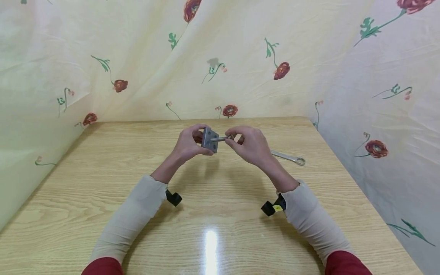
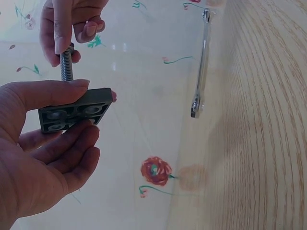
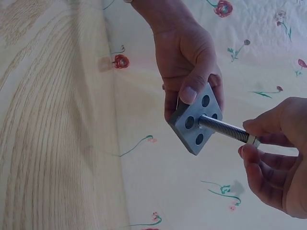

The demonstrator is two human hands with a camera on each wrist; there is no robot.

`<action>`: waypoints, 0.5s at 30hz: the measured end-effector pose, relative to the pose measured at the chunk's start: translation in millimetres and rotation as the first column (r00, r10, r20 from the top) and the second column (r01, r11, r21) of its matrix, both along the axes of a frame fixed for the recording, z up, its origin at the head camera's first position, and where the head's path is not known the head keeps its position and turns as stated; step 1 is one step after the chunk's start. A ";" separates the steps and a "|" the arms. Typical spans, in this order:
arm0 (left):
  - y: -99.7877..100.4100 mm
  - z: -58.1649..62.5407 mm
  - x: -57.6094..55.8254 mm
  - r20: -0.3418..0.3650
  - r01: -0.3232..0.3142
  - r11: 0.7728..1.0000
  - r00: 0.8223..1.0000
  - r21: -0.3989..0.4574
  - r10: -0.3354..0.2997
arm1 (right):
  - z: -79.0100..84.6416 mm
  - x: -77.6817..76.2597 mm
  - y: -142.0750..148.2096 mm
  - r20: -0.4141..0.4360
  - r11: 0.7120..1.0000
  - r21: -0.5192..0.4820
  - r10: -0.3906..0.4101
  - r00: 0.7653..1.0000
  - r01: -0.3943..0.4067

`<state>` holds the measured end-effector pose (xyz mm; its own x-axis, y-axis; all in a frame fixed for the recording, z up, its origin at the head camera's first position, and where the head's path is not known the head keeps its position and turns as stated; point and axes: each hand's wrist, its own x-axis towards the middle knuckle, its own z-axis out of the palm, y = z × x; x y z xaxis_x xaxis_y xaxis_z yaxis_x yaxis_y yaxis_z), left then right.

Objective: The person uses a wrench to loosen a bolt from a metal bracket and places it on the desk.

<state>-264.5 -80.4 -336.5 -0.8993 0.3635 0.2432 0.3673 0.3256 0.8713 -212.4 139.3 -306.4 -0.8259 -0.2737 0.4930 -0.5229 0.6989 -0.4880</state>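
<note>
My left hand (image 1: 189, 143) grips a square grey plate (image 3: 195, 125) by its edges, thumb on one side and fingers round the other. Several round holes show on the plate's face in the right wrist view; its other side, seen in the left wrist view, has recessed rings. A threaded bolt (image 3: 225, 128) stands out from the middle of the plate. At its far end, the fingertips and thumb of my right hand (image 1: 249, 143) pinch the bolt's head (image 3: 253, 140). Both hands hold these parts up above the table.
A combination wrench (image 1: 288, 157) lies on the wooden table (image 1: 220, 214), just right of my right hand. Flower-patterned cloth (image 1: 148, 57) hangs behind the table and along both sides. Black wrist cameras (image 1: 174, 198) sit at the cuffs of both sleeves.
</note>
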 end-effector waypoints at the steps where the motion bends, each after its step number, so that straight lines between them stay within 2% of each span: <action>1: 0.0 -0.1 -0.1 0.000 -0.001 1.000 1.000 0.000 0.001 | -0.5 -0.2 0.2 -0.011 1.000 -0.004 0.006 1.000 -0.006; 5: 0.2 -0.1 -0.5 0.002 0.000 1.000 1.000 0.005 0.000 | -2.4 -1.3 0.8 -0.061 1.000 -0.001 0.023 0.998 -0.023; 8: 0.6 -0.1 -1.2 0.000 -0.001 1.000 1.000 0.008 0.001 | -2.9 -2.0 1.2 -0.065 1.000 0.006 0.029 0.997 -0.029; 11: 0.7 -0.6 -1.8 0.000 -0.002 1.000 1.000 0.009 0.002 | -1.8 -1.8 1.3 -0.014 1.000 0.020 0.017 1.000 -0.017; 15: 0.5 -1.7 -2.3 0.000 -0.001 1.000 1.000 0.008 0.001 | 0.6 -1.1 0.5 0.091 0.997 0.052 -0.062 0.994 0.058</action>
<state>-266.9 -79.9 -338.2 -0.8998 0.3603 0.2461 0.3668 0.3192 0.8738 -213.5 139.9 -305.8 -0.8827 -0.2442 0.4014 -0.4338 0.7518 -0.4965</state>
